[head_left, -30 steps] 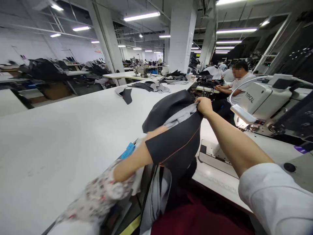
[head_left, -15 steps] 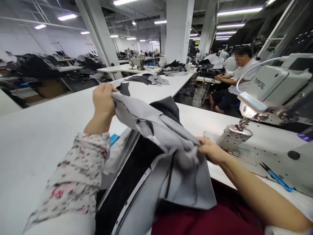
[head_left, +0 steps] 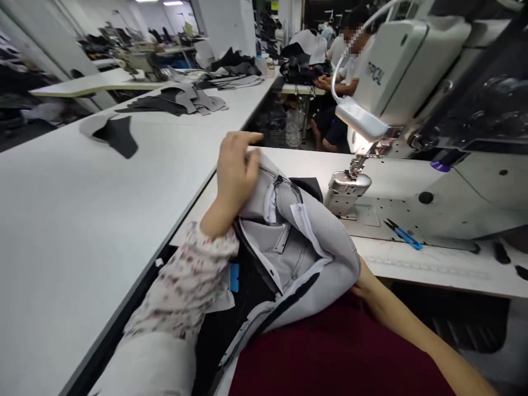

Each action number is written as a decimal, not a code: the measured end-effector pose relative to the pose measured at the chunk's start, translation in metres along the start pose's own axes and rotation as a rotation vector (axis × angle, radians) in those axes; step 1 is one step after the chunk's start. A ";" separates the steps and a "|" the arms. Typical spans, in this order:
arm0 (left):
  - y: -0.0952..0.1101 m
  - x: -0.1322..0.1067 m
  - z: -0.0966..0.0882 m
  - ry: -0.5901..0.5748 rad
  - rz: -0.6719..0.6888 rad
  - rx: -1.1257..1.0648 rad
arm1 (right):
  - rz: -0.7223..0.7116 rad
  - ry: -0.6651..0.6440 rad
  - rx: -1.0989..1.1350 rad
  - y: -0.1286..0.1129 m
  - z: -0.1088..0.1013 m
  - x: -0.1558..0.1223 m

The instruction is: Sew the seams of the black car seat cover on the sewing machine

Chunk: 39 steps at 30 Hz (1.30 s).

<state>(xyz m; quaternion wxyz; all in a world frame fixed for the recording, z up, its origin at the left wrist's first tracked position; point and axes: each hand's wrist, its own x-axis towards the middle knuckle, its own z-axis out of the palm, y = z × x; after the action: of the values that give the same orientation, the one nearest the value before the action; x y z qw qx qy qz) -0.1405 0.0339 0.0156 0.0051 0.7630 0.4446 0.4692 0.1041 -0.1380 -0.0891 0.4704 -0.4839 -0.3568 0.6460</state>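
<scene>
A grey and black sewn cover piece [head_left: 297, 247] with white seam tape lies bunched in front of me, between my lap and the sewing machine bed. My left hand [head_left: 235, 176] rests on its far upper edge, thumb and fingers curled onto the fabric. My right hand [head_left: 365, 283] is mostly hidden beneath the fabric's lower right fold, gripping it from below. The sewing machine's presser foot [head_left: 346, 184] stands just right of the fabric.
A white sewing machine [head_left: 412, 71] with a lit lamp [head_left: 361, 124] stands at right. Blue thread snips [head_left: 402, 234] lie on its bed. Cut grey and black pieces [head_left: 113, 132] lie on the long white table [head_left: 82, 220]. A person sits at another station behind.
The fabric has come down from being held up and spread to lying bunched near the machine. My left hand moved right onto its top edge; my right hand dropped beneath it.
</scene>
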 end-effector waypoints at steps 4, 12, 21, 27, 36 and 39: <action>0.075 -0.026 0.013 -0.479 0.616 -0.161 | -0.046 0.092 0.036 -0.015 -0.008 -0.001; 0.065 -0.054 0.111 -0.751 0.309 -0.404 | -0.058 0.181 -0.044 -0.004 -0.080 0.029; 0.072 -0.059 0.137 -0.852 0.296 -0.393 | -0.559 0.151 -0.777 -0.016 -0.100 -0.016; 0.071 -0.062 0.139 -0.816 0.307 -0.380 | -0.492 0.286 -0.974 -0.013 -0.087 -0.014; 0.080 -0.070 0.132 -0.765 0.254 -0.528 | -0.267 0.134 -0.858 -0.023 -0.111 -0.016; 0.091 -0.077 0.131 -0.794 0.244 -0.521 | -0.201 0.023 -0.888 -0.028 -0.119 -0.020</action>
<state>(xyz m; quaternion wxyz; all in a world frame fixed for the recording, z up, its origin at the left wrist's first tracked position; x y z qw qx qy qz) 0.0024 -0.0207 -0.0737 0.3101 0.9027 0.1836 0.2350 0.2272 -0.1477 -0.0904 0.2815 -0.6089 -0.6393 0.3759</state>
